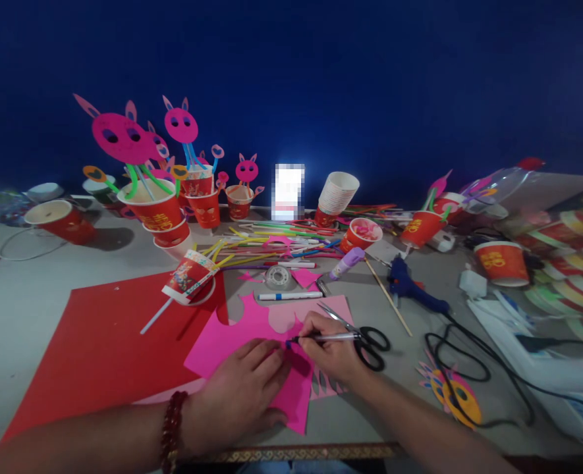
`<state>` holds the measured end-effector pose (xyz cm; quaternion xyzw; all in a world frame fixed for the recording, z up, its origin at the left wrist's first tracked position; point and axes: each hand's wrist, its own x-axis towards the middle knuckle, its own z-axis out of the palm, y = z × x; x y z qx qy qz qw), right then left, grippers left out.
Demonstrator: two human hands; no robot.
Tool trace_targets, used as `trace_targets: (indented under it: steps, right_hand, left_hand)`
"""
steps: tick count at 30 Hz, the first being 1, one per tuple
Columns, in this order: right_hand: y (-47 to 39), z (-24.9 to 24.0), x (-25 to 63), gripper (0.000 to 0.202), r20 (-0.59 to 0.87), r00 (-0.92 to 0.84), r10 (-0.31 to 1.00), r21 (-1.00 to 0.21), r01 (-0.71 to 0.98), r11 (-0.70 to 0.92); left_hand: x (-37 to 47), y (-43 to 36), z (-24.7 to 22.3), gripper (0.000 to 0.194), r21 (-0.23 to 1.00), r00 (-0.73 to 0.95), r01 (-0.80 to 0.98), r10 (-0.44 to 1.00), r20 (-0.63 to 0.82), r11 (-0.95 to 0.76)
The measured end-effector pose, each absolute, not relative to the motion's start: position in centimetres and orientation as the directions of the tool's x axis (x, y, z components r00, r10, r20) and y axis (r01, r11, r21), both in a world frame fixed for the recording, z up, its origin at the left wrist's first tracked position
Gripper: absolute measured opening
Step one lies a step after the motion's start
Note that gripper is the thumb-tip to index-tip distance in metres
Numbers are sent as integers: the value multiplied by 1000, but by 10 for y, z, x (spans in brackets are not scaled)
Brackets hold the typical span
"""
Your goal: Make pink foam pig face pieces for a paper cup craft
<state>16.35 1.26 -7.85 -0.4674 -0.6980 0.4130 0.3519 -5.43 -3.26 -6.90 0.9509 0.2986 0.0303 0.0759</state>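
A right hand [327, 343] grips a pen [343, 336], its tip at a magenta sheet [217, 342] lying under both hands, while a left hand [244, 388] rests palm-down on the paper, fingers together (a beaded bracelet [171, 424] circles the wrist). Beyond the left hand, three pink faces with ears, one large [123, 139], one medium [181, 124], one small [246, 170], rise on stems from paper cups [160, 214]; others behind them are partly hidden. Ahead of the right hand, one red cup [351, 242] holds pink pieces, near a tall stack of white-rimmed cups [339, 191]. Just beside that hand lies one pair of scissors [377, 339]; farther to its right, one blue glue gun [410, 286]. Two markers [291, 296] lie beyond the hands. A bright rectangle [288, 191] straight ahead is pixelated, striped shapes [572, 270] far right are blurred, and both forearms are cut off by the frame.
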Motion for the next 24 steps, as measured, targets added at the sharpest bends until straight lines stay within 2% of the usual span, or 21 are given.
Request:
trace_targets:
  steps: [17, 24]
  right_hand:
    - [14, -79, 162, 13, 144, -316, 938, -896, 362, 259]
    - [13, -83, 164, 15, 181, -258, 949, -900, 346, 265]
  left_hand:
    - [-55, -33, -72, 62, 191, 821, 558, 571, 14, -807]
    - [-56, -33, -72, 63, 194, 818, 563, 576, 8, -803]
